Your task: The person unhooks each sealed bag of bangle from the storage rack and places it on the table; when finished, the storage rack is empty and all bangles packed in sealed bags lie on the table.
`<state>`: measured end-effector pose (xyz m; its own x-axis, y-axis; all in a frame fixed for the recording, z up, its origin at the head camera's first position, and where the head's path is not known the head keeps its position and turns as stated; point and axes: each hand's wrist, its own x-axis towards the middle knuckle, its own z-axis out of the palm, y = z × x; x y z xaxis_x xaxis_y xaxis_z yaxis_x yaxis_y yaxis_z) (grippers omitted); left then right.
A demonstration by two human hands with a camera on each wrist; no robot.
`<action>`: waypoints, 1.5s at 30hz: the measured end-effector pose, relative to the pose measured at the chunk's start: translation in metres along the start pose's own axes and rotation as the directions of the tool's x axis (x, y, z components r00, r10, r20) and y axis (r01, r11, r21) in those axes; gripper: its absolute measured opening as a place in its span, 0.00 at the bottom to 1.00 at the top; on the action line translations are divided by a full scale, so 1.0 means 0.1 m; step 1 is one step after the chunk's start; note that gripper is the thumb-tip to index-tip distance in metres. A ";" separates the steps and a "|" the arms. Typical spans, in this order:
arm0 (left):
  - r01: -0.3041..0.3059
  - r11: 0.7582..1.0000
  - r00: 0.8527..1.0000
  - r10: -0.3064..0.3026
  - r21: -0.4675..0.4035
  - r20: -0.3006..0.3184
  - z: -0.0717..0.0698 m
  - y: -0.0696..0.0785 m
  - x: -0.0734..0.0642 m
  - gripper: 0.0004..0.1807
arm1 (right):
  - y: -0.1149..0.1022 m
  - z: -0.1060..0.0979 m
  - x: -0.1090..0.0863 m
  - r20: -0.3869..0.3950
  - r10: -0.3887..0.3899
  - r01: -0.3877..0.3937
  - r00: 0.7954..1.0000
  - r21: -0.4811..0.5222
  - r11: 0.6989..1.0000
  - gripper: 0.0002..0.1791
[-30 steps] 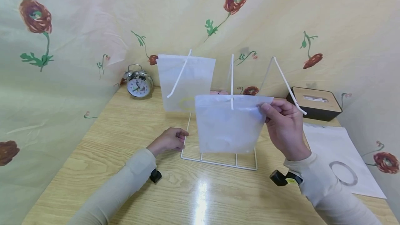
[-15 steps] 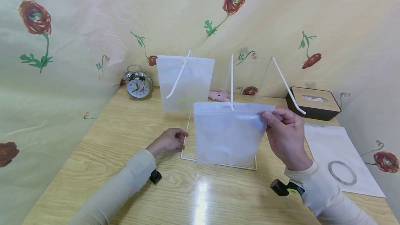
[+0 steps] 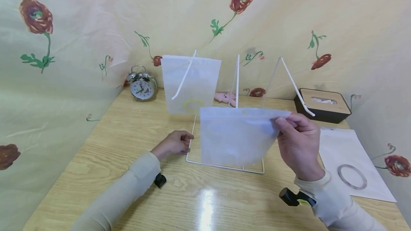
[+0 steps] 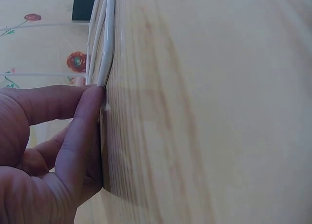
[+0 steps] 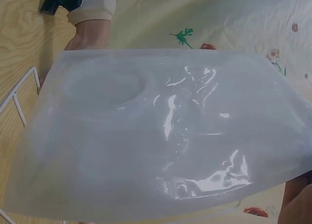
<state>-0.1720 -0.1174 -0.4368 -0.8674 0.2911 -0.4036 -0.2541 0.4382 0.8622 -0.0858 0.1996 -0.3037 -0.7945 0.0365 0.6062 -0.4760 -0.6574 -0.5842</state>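
Observation:
My right hand pinches the upper right corner of a translucent white plastic pouch between thumb and fingers. The pouch has a small hole near its top edge and hangs in front of a white wire display rack. In the right wrist view the pouch fills most of the picture, with a round shape showing in it. My left hand pinches the left side of the rack's base, thumb and finger meeting at the wire in the left wrist view. A second pouch hangs on the rack's left prong.
A silver alarm clock stands at the back left of the wooden table. Behind the rack lies a pink toy. A tissue box and a flat white sheet-like item with a ring outline are on the right.
The pouch in my right hand has come forward and down off the middle prong, its hole now showing clear of the wire. My left hand has stayed at the base.

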 end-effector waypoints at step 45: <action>0.000 1.000 1.000 0.000 0.005 -0.005 -0.03 0.03 -0.03 0.28 | -0.95 -1.24 -0.27 -0.357 0.388 -0.478 0.850 -0.213 0.852 0.13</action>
<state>-0.1709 -0.1195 -0.4325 -0.8693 0.2869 -0.4025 -0.2522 0.4428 0.8604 -0.0658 0.3543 -0.3315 -0.9943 0.0448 0.0963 -0.1062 -0.4171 -0.9026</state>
